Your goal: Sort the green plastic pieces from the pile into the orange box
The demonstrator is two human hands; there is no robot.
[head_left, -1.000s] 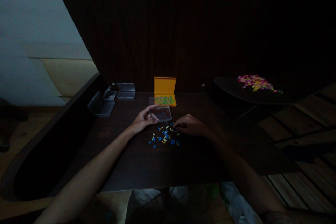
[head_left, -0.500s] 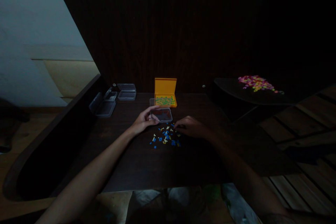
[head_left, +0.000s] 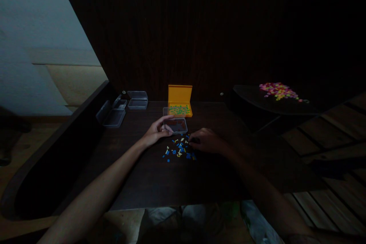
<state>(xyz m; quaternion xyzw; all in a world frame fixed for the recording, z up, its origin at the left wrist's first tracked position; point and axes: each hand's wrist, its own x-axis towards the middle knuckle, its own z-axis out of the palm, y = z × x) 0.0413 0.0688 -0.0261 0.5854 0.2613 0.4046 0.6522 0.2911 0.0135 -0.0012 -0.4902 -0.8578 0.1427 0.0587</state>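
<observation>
My left hand (head_left: pixel 158 131) is closed on the left edge of a clear plastic box (head_left: pixel 183 131), fingers behind it and thumb in front. The box lies with its clear lid raised, and some dark reddish pieces show inside. Small blue, yellow and cream building pieces (head_left: pixel 180 150) are scattered on the dark table in front of it. My right hand (head_left: pixel 204 139) is at the right edge of this pile, its fingers bent together and pointing down at the pieces. Whatever lies between those fingertips is too dark and small to make out.
Behind the clear box stands an open orange box (head_left: pixel 180 93) with green pieces in it. Open clear boxes (head_left: pixel 138 103) (head_left: pixel 114 118) stand at the back left. A heap of pink and yellow pieces (head_left: pixel 279 90) lies on a side shelf (head_left: pixel 248 93) at right.
My right hand has shifted slightly down and toward the left at the pile's edge. My left hand stays on the clear box.
</observation>
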